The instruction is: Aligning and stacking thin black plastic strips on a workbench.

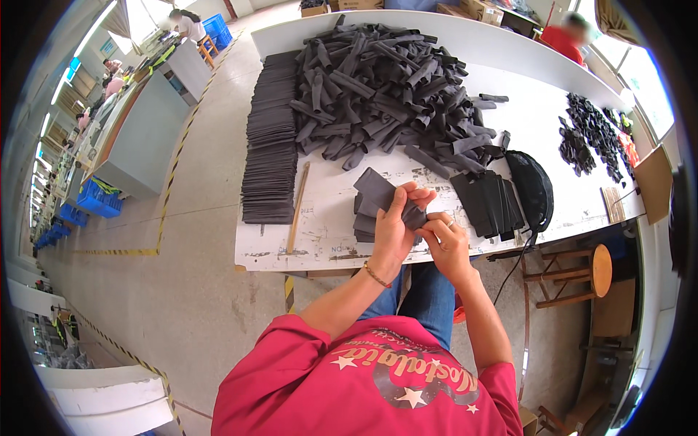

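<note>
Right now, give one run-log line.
left hand: holding dark piece | right hand: pinching same piece | table: dark heap beyond, neat stack left

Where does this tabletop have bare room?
Mainly between the wooden stick and the small stack by the left hand; and between the rounded black item and the scattered black pieces. Crowded: the dark heap and the long stack left of it.

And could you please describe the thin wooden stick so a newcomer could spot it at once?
Start at the white table and find the long row of dark pieces along its left side. Just right of that row's near end lies the thin stick. Its light brown wood sets it apart from the dark pieces nearby.
</note>
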Tool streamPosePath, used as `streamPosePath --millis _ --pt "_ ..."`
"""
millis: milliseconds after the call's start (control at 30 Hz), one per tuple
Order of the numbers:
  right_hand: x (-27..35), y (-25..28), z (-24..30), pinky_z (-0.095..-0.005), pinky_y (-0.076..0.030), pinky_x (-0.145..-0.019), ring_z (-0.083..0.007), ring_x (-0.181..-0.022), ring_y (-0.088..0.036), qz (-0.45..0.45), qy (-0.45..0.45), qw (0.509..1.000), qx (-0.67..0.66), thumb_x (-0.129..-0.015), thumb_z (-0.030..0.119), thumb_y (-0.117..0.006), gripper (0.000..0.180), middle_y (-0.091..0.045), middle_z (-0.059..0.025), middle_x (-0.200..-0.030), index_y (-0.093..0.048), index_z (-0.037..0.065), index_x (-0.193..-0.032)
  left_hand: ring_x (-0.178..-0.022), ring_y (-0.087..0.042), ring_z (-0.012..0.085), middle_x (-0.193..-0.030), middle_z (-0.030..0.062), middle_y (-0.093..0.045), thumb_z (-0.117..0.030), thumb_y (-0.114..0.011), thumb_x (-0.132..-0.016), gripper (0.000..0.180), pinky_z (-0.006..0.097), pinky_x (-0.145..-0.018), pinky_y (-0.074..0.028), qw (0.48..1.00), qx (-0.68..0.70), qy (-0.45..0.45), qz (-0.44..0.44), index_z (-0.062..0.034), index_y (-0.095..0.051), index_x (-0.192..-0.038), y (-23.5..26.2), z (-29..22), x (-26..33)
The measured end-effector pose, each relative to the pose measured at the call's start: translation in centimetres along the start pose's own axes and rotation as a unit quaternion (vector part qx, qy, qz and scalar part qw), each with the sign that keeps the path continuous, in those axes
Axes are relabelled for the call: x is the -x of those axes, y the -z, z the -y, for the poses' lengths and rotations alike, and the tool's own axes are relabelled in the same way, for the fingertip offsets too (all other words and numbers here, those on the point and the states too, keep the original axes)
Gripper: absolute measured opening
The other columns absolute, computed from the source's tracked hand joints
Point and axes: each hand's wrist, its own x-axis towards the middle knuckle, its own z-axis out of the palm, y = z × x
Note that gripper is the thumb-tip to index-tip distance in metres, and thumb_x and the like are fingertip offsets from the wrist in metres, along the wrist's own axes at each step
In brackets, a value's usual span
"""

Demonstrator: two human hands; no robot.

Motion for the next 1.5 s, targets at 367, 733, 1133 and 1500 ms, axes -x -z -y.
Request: streamPosePath --millis 367,733,1133,1500 --pt "0.5 -0.3 0.2 -0.0391 -0.051 -0.065 -0.0314 -0.075 -0.063 0.0 -0.019 1.0 0.001 -0.076 0.001 -0.072 0.012 -0.063 -0.0123 -0.092 -0.063 0.001 -0.084 -0.107 -0.064 0.0341 -0.103 0.0174 -0.068 -0.025 -0.049 -0.102 0.033 0.043 -0.101 -0.048 1.0 -0.011 0.013 -0.004 0.0039 -0.055 -0.117 0.2 -0.9 -0.5" --pt "0.2 -0.6 1.5 -0.0315 -0.05 -0.069 -0.0211 -0.078 -0.063 -0.03 -0.133 0.986 -0.092 -0.079 0.0 -0.073 0.013 -0.064 -0.008 -0.096 -0.064 0.001 -0.088 -0.11 -0.063 0.0343 -0.104 0.0183 -0.068 -0.027 -0.048 -0.103 0.035 0.043 -0.1 -0.047 0.999 -0.051 -0.004 -0.005 0.0038 -0.054 -0.117 -0.4 -1.6 -0.3" --pt "-0.6 -1.3 1.4 -0.0238 -0.048 -0.072 -0.0092 -0.079 -0.058 -0.129 -0.385 0.783 -0.472 -0.093 0.018 -0.066 0.019 -0.063 -0.0026 -0.093 -0.064 0.0 -0.099 -0.117 -0.059 0.0351 -0.11 0.0174 -0.067 -0.03 -0.054 -0.099 0.036 0.046 -0.108 -0.042 0.996 -0.05 -0.034 0.071 0.0017 -0.058 -0.115 -0.2 -2.5 -0.8" --pt "0.0 -1.7 1.7 -0.0255 -0.047 -0.069 -0.0129 -0.074 -0.059 -0.15 -0.155 0.959 -0.185 -0.081 -0.002 -0.073 0.007 -0.062 -0.0057 -0.082 -0.067 -0.001 -0.085 -0.092 -0.067 0.0303 -0.098 0.0157 -0.068 -0.024 -0.069 -0.091 0.031 0.046 -0.085 -0.056 0.994 -0.08 -0.06 -0.048 0.0003 -0.061 -0.11 2.7 -5.5 -0.5"
